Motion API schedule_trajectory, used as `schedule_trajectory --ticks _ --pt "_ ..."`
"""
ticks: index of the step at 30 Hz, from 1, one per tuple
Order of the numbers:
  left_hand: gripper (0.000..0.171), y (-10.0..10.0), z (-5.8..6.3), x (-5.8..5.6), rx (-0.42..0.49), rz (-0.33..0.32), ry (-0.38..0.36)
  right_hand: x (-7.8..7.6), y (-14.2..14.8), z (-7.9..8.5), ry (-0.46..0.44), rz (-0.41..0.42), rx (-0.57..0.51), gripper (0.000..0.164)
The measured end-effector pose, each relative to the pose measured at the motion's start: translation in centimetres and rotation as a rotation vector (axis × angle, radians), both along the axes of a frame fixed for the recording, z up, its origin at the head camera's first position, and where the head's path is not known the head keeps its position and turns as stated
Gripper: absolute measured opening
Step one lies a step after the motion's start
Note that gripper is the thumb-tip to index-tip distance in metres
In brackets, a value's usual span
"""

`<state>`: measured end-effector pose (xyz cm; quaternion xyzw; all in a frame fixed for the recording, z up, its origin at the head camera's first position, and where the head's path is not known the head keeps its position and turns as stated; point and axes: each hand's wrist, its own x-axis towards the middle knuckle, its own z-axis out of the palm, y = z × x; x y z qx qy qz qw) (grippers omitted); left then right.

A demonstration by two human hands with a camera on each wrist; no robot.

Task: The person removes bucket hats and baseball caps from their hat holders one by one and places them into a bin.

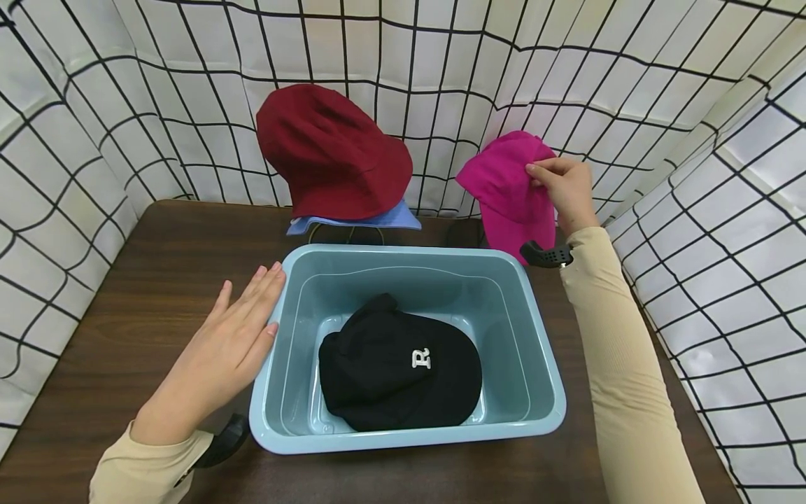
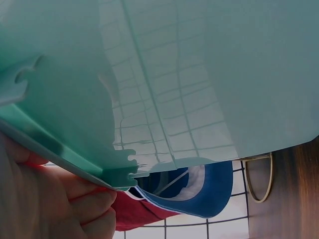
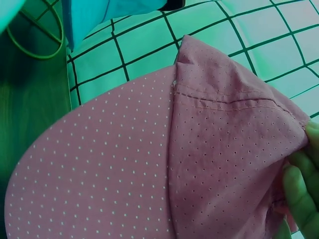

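My right hand (image 1: 563,187) pinches the crown of a bright pink cap (image 1: 513,185) between thumb and fingers, behind the back right corner of a light blue plastic basin (image 1: 403,442). In the right wrist view, small dots cover the brim (image 3: 99,164) of this cap. With fingers straight and close together, my left hand (image 1: 223,346) rests at the basin's left rim; the left wrist view has its fingers (image 2: 92,206) against the rim from outside. Inside the basin lies a black cap (image 1: 397,367) with a white letter R on its front.
Behind the basin, a dark red hat (image 1: 334,154) sits over a blue cap (image 1: 362,220), above a wire stand (image 1: 315,234) on the brown wooden table (image 1: 170,273). Black wire grid (image 1: 409,91) with white sheeting behind it encloses the back and both sides.
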<state>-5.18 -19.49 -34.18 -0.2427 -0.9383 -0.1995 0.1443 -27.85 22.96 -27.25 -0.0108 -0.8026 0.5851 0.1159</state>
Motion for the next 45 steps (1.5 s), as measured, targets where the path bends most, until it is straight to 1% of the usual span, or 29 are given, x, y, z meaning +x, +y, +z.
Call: schedule_trajectory --ticks 3,8,12,14,20,26,33,45 --pt "0.058 0.0 0.0 0.0 0.001 -0.002 0.002 0.0 0.1 -0.1 0.000 -0.003 -0.038 0.007" --pt "0.058 0.1 0.0 0.0 0.000 -0.002 -0.003 0.1 0.3 -0.3 0.008 -0.019 -0.099 0.011" --pt "0.058 0.0 0.0 0.0 -0.001 -0.001 -0.001 0.0 0.4 -0.3 0.021 -0.045 -0.121 0.012" --pt "0.058 0.0 0.0 0.0 -0.002 0.000 0.001 0.0 0.4 -0.2 0.036 -0.047 -0.153 0.013" --pt "0.058 -0.1 0.0 0.0 0.003 -0.001 0.002 0.0 0.6 0.1 0.125 -0.037 -0.308 0.010" --pt "0.057 -0.1 0.0 0.0 0.004 -0.003 0.005 0.0 0.6 0.8 0.206 -0.049 -0.380 0.007" --pt "0.057 -0.1 0.0 0.0 0.002 -0.003 0.008 0.0 0.6 1.5 0.295 -0.027 -0.488 0.007" --pt "0.057 -0.1 -0.1 0.0 0.004 -0.004 0.014 0.1 -0.1 3.0 0.370 0.000 -0.574 0.007"
